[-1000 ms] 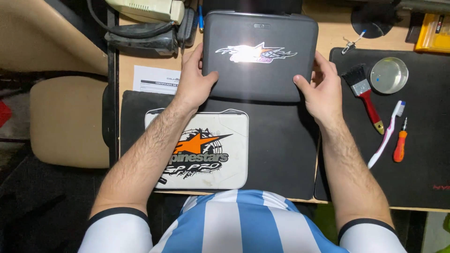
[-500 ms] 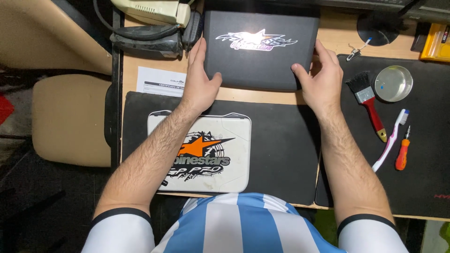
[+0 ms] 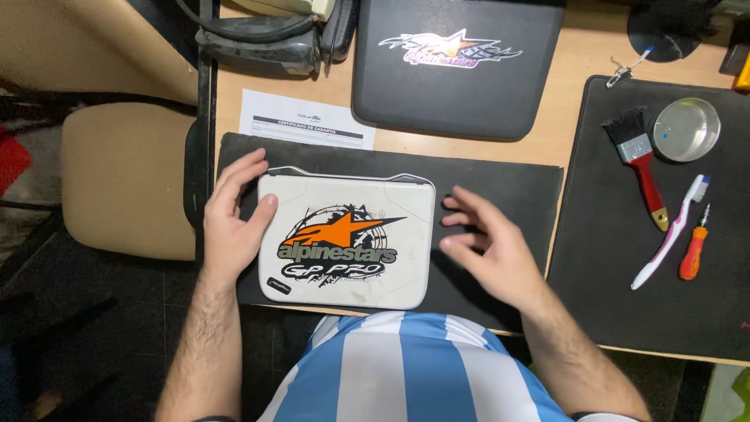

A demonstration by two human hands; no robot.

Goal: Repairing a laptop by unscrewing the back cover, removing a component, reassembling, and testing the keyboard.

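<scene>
Both hands point(image 3: 234, 215) point(image 3: 488, 250) open, flanking the white laptop point(image 3: 346, 238) on the black mat point(image 3: 500, 184).

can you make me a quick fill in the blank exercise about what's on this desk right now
1. The left hand touches the ____ laptop.
2. The right hand hovers over the black ____ beside that laptop.
3. The dark laptop lies ____ away from the person than the white one.
4. The brush has a ____ handle.

Missing words: white; mat; farther; red

Bright overhead light, glare on dark laptop point(image 3: 457, 70), right hand point(image 3: 492, 250) motion-blurred
</scene>
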